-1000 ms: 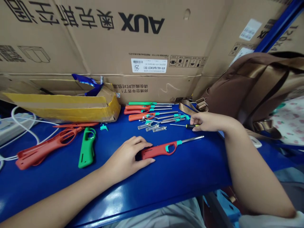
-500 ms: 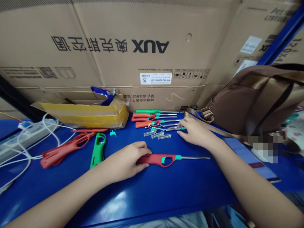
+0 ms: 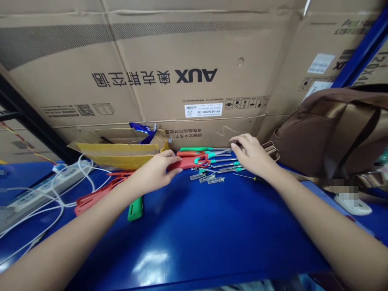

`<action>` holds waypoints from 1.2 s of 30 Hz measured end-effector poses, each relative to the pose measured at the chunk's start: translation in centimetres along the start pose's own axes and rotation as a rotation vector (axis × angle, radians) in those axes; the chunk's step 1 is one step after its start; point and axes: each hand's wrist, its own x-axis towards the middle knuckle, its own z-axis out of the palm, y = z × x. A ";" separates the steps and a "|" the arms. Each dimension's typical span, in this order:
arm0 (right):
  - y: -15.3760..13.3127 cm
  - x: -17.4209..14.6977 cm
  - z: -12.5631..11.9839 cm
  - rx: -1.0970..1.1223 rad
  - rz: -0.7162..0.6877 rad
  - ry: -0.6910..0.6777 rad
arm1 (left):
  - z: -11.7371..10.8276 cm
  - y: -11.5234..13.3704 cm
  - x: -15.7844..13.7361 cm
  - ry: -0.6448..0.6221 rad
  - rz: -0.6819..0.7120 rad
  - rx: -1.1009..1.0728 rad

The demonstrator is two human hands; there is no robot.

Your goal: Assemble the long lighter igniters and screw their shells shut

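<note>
My left hand [image 3: 157, 171] is closed around the handle end of a red long-necked lighter [image 3: 186, 163], which it holds over the row of lighters at the back of the table. My right hand [image 3: 253, 152] hovers by the metal rod ends, its fingers bent with a gap between thumb and forefinger. Whether it touches a rod is unclear. In the row, a green lighter [image 3: 194, 149] lies furthest back. Metal rods with teal fittings [image 3: 236, 163] lie in front, beside several small clear tubes [image 3: 216, 180]. A thin-shafted tool [image 3: 244, 176] with a yellow-and-black end rests nearby.
Red handle shells [image 3: 93, 198] and a green handle shell [image 3: 135, 209] lie left, partly behind my forearm. A yellow-taped carton [image 3: 118, 157], a white power strip [image 3: 45, 186] with cables and a brown bag [image 3: 327, 133] surround the blue table [image 3: 212, 234]. A phone [image 3: 321, 200] lies right.
My left hand has carried the red lighter back and set it over the row. My right hand has shifted back off the teal fittings, exposing the thin-shafted tool. The view has tilted.
</note>
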 end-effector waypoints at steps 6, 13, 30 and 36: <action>-0.6 0.6 3.5 -0.111 -0.059 -0.192 | 3.0 -2.0 4.7 -0.075 -0.074 0.035; -1.1 -0.6 5.4 -0.075 -0.218 -0.453 | 4.9 -3.3 6.3 -0.226 -0.078 -0.018; 0.1 -1.3 4.4 0.029 -0.319 -0.491 | 5.2 -3.6 6.4 -0.123 -0.029 0.077; -0.2 -1.3 4.9 -0.025 -0.271 -0.349 | 5.3 -2.5 6.4 -0.042 -0.031 0.195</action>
